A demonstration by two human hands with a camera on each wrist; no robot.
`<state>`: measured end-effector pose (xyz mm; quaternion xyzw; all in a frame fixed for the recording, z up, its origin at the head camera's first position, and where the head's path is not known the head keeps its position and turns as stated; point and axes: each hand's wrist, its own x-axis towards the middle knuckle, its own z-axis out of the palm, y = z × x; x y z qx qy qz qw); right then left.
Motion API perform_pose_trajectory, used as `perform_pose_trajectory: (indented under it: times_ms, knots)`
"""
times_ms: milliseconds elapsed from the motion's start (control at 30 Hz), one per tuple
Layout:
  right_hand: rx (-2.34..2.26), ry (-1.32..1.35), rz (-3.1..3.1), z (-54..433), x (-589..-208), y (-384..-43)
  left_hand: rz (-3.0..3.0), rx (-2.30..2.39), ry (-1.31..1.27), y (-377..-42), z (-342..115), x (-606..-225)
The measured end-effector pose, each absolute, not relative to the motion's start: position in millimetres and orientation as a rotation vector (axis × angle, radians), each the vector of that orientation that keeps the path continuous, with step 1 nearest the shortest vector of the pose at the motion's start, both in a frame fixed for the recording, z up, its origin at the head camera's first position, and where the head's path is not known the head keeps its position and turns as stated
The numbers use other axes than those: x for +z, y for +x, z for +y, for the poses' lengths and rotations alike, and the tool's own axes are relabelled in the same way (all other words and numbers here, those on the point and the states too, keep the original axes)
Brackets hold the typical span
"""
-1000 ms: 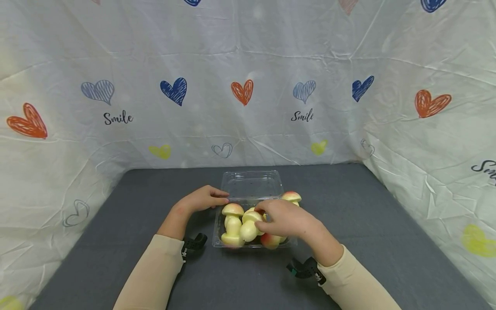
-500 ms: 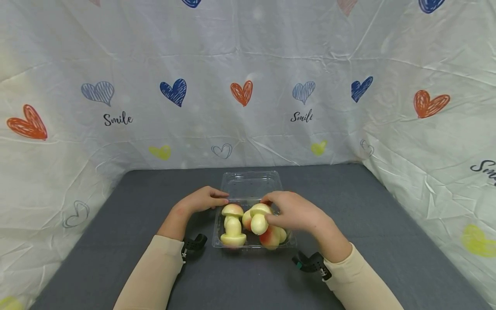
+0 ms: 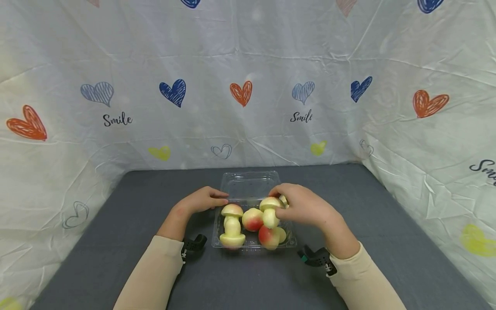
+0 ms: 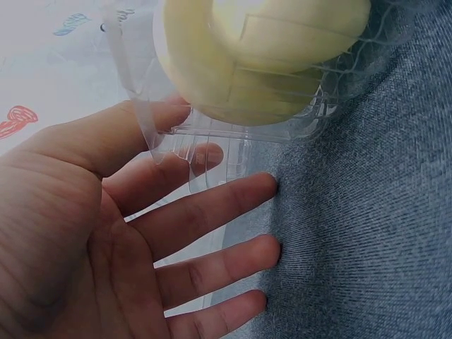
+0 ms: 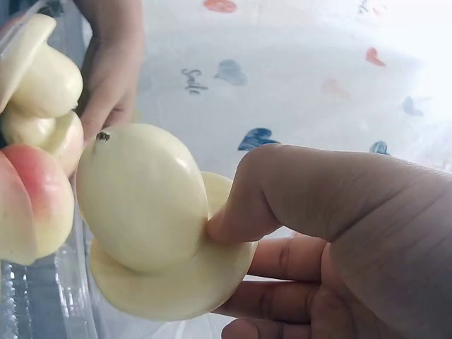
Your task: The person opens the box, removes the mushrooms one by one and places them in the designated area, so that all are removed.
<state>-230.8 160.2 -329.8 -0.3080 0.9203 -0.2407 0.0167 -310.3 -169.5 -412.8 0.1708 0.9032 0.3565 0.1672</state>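
Observation:
A hinged clear plastic box (image 3: 215, 228) lies on the table with its lid (image 3: 252, 185) folded back. Pale toy mushrooms with reddish caps are in it: two along the left side (image 3: 232, 239), a round-capped mushroom (image 3: 252, 220) mid-box, and a mushroom lying on its side (image 3: 269, 237) at the front. My right hand (image 3: 306, 204) pinches a mushroom (image 5: 141, 205) between thumb and fingers, stem toward me, over the box's right half. My left hand (image 4: 106, 212) is at the box's left back corner, thumb and forefinger at the clear plastic, other fingers spread with tips on the table.
Another pale mushroom (image 3: 284, 200) shows partly behind my right hand. A dark grey cloth (image 3: 162, 185) covers the table. White sheeting (image 3: 271, 51) printed with hearts hangs behind and at both sides.
My right hand has moved right and slightly back with the mushroom, from mid-box to the box's right half, uncovering the red cap of the middle mushroom. My left hand stays put.

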Motion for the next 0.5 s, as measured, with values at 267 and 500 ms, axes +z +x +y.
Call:
perform_pose_trajectory:
  times_ms: [267, 500]
  knots:
    - [-0.761, -0.93, 2.892, 171.1, -326.4, -235.3, 2.571, 1.008, 0.47, -309.6, -168.8, -411.6]
    - [-0.782, -0.878, 2.903, 180.9, -325.8, -240.3, 2.572, 1.008, 0.472, -308.5, -168.3, -410.9]
